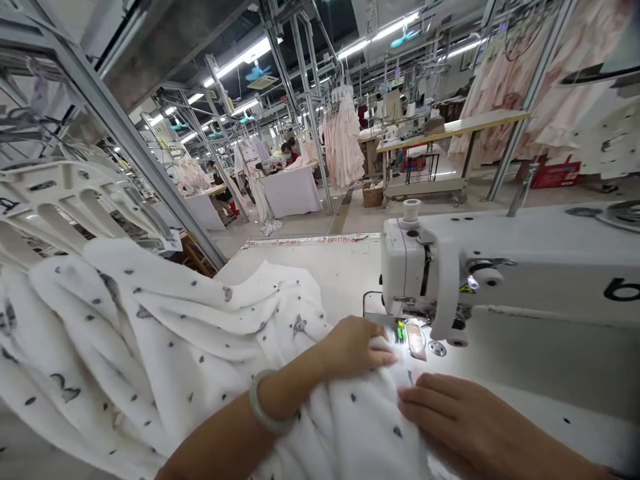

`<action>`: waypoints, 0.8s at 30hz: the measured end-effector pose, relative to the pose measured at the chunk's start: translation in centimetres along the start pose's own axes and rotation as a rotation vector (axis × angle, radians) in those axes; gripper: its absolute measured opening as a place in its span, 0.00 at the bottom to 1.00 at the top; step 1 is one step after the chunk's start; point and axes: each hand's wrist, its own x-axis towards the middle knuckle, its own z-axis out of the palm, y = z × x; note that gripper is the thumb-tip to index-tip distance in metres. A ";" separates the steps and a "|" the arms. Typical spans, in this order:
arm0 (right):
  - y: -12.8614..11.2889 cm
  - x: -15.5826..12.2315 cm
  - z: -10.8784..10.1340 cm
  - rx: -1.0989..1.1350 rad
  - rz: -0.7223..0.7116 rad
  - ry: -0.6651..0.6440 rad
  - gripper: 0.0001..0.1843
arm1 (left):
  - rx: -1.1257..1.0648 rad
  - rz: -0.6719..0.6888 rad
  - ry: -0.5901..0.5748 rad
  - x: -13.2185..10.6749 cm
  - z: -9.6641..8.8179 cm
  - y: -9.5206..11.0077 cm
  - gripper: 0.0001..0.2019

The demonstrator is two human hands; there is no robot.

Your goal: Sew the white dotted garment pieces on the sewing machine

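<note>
A white fabric (pixel 165 333) with small grey prints lies bunched across the sewing table and reaches the needle of a white sewing machine (pixel 500 267). My left hand (pixel 353 347) rests on the fabric just left of the presser foot (pixel 403 331), fingers curled down and pressing the cloth. My right hand (pixel 460 413) lies flat on the fabric in front of the needle, fingers stretched toward the left. A pale bangle (pixel 265 410) sits on my left wrist.
White plastic racks (pixel 65 200) stand at the left. Metal frames (pixel 125 133) and hanging pale garments (pixel 343 140) fill the workshop behind. A person (pixel 289 155) sits at a far table. The table surface (pixel 340 267) stretches beyond the fabric.
</note>
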 end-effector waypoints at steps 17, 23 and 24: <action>2.1 -0.5 -0.1 -0.082 -0.045 0.065 0.14 | 0.131 -0.025 0.090 0.7 2.2 -0.4 0.16; 3.2 -1.5 1.1 -0.131 0.007 -0.033 0.19 | 0.124 -0.047 0.108 0.6 2.3 0.0 0.15; 3.3 -1.6 1.1 -0.141 0.006 -0.040 0.19 | 0.133 -0.035 0.119 0.5 2.3 0.2 0.15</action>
